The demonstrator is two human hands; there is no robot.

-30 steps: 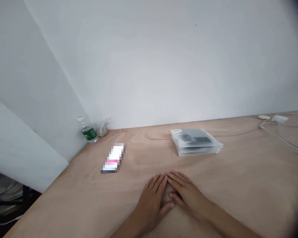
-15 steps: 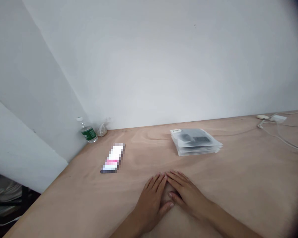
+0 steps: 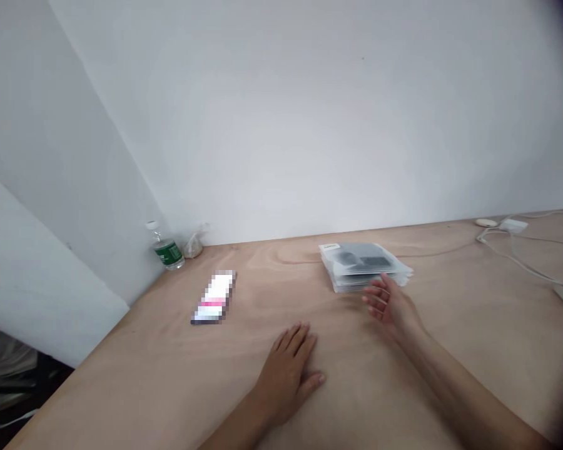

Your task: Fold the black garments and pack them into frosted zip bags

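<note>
A stack of frosted clear plastic packets [image 3: 356, 265] lies on the wooden table [image 3: 272, 275] near the wall, with dark contents showing through the top one and a small white label at its far left corner. My right hand [image 3: 388, 306] is raised at the front edge of the stack, palm turned left, fingers apart and slightly curled, holding nothing. Whether a fingertip touches the packets I cannot tell. My left hand [image 3: 286, 369] rests flat on the tabletop, palm down, thumb stretched to the right, with nothing in it.
A phone [image 3: 214, 297] with a lit, blurred-out screen lies to the left. Behind it stand a green-labelled water bottle [image 3: 167, 250] and a small knotted plastic bag [image 3: 194, 245]. White cables [image 3: 507, 250] and a white adapter [image 3: 513, 225] lie at the right.
My right hand has lifted away from beside my left hand and moved right and forward to the packet stack. The left hand stays flat in place.
</note>
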